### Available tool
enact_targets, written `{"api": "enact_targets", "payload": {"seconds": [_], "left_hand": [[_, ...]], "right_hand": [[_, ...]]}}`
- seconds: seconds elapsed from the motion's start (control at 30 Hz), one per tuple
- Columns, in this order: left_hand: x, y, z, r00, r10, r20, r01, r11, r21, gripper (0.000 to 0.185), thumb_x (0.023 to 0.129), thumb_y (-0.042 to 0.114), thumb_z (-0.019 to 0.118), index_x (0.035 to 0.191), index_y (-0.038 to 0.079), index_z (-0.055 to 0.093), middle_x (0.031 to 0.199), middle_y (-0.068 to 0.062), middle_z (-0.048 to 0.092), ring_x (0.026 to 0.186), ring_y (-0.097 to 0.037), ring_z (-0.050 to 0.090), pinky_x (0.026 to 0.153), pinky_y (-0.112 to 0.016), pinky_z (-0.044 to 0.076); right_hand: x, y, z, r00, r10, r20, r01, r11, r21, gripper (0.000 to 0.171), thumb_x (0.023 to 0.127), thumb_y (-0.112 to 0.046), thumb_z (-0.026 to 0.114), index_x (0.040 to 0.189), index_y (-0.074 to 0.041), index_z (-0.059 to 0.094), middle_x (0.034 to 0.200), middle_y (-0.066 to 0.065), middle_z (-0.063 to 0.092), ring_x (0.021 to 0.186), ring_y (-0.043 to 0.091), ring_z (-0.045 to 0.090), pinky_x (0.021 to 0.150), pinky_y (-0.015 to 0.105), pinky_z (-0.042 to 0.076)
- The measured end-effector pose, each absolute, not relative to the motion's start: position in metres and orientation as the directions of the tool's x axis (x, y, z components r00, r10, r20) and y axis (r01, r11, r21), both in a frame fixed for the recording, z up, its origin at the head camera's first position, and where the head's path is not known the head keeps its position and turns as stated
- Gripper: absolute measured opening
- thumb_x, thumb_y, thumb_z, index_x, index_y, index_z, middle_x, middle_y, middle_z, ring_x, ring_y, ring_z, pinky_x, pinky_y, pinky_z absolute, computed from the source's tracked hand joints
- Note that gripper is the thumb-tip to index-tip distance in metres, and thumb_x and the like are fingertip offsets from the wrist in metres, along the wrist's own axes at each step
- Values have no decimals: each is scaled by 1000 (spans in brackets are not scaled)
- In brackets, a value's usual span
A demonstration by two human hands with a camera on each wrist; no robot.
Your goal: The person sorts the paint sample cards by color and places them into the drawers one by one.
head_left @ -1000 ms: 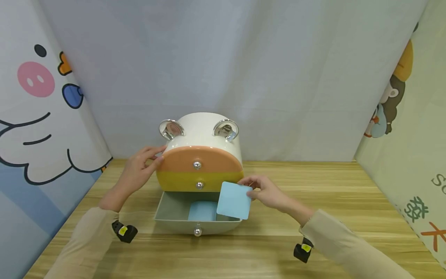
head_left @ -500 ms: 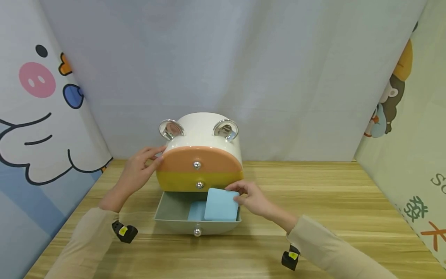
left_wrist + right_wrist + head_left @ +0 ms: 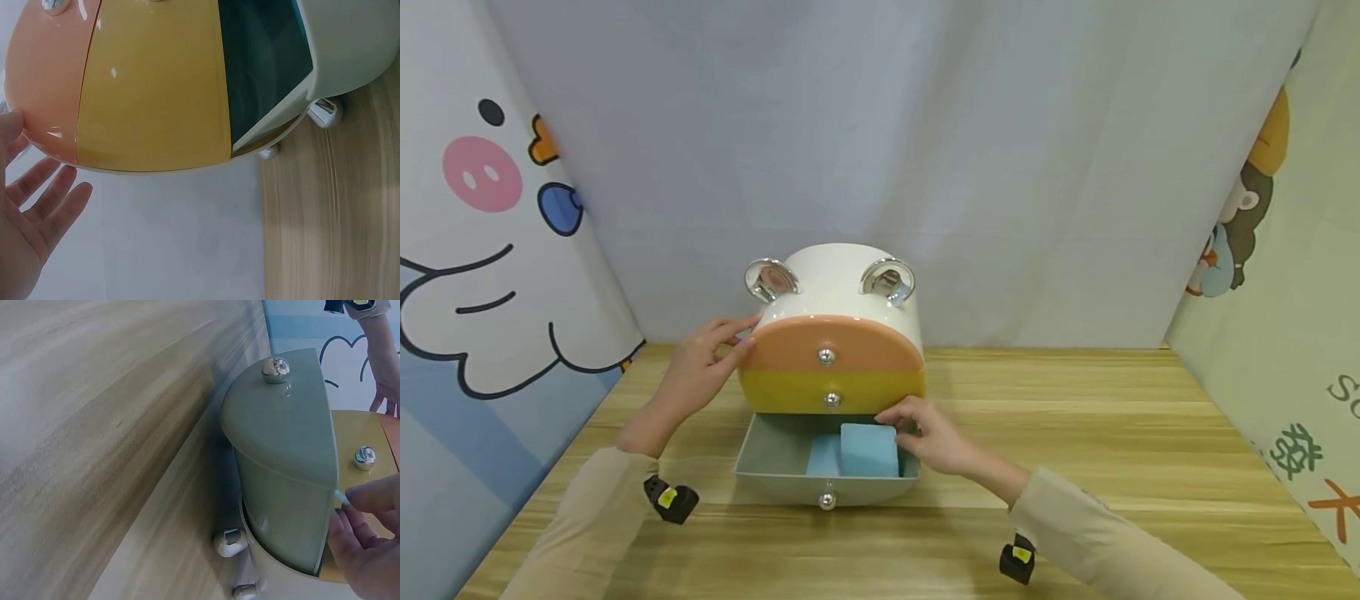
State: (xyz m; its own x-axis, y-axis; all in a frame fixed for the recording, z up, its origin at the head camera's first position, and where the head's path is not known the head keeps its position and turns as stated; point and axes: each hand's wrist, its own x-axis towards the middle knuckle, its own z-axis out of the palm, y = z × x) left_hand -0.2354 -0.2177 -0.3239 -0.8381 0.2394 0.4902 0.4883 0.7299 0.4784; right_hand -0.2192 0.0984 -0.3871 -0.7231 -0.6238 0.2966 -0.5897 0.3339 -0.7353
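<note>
A small round-topped drawer cabinet (image 3: 835, 287) stands on the wooden table, with an orange top drawer (image 3: 831, 346), a yellow middle drawer (image 3: 831, 392) and a grey-green bottom drawer (image 3: 775, 462) pulled out. My right hand (image 3: 928, 433) pinches a light blue square pad (image 3: 868, 450) and holds it down inside the open drawer, over another blue pad (image 3: 822, 457) lying there. My left hand (image 3: 703, 367) rests with straight fingers against the cabinet's left side (image 3: 37, 125). In the right wrist view my fingertips (image 3: 369, 494) pinch the pad's thin edge beside the drawer front (image 3: 287, 437).
Two chrome ring handles (image 3: 769, 277) sit on the cabinet's top. Cartoon-printed panels (image 3: 482, 250) close in the left and right sides, a grey cloth backdrop (image 3: 880, 125) stands behind. Bare wooden table (image 3: 1112, 433) stretches to the right and in front.
My right hand has carried the blue pad from beside the drawer's right edge leftward and down into the open bottom drawer. The left hand has stayed on the cabinet.
</note>
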Motion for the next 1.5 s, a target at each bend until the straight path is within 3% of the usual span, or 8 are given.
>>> {"api": "enact_targets", "payload": {"seconds": [0.3, 0.6, 0.97, 1.2, 1.5], "left_hand": [[-236, -217, -324, -841, 240, 485, 488, 723, 489, 37, 94, 22, 50, 128, 6, 53, 114, -16, 54, 91, -28, 57, 65, -37, 53], [-235, -218, -324, -827, 244, 506, 505, 718, 479, 36, 94, 21, 51, 127, 6, 54, 112, -15, 56, 90, -27, 58, 64, -32, 52], [-236, -217, -325, -825, 241, 512, 506, 719, 477, 36, 94, 21, 51, 127, 6, 54, 112, -15, 56, 90, -28, 58, 64, -35, 53], [-237, -218, -326, -827, 237, 510, 504, 716, 484, 36, 94, 21, 51, 127, 6, 54, 112, -14, 56, 90, -27, 58, 64, -31, 52], [-238, -218, -327, -827, 235, 510, 504, 712, 489, 36, 94, 21, 51, 127, 7, 54, 112, -13, 56, 90, -27, 58, 64, -29, 52]], "right_hand": [[-213, 111, -382, -771, -578, 269, -519, 324, -791, 27, 81, 10, 57, 107, 5, 60, 105, 18, 56, 96, 37, 52, 71, 22, 51], [-182, 100, -378, -736, -523, 430, -632, 302, -714, 23, 79, -7, 69, 102, -8, 63, 94, 2, 60, 82, 16, 53, 63, 22, 50], [-140, 64, -397, -726, -478, 495, -637, 194, -746, 25, 77, -11, 73, 98, -4, 62, 85, 9, 61, 68, 15, 58, 51, 19, 49], [-130, 46, -418, -808, -415, 418, -541, 241, -806, 21, 74, -8, 74, 91, -3, 64, 77, 6, 62, 63, 2, 55, 56, 22, 52], [-133, 31, -445, -852, -345, 394, -502, 325, -801, 14, 75, -11, 74, 85, -5, 65, 70, -2, 61, 56, -4, 50, 51, 12, 46]]}}
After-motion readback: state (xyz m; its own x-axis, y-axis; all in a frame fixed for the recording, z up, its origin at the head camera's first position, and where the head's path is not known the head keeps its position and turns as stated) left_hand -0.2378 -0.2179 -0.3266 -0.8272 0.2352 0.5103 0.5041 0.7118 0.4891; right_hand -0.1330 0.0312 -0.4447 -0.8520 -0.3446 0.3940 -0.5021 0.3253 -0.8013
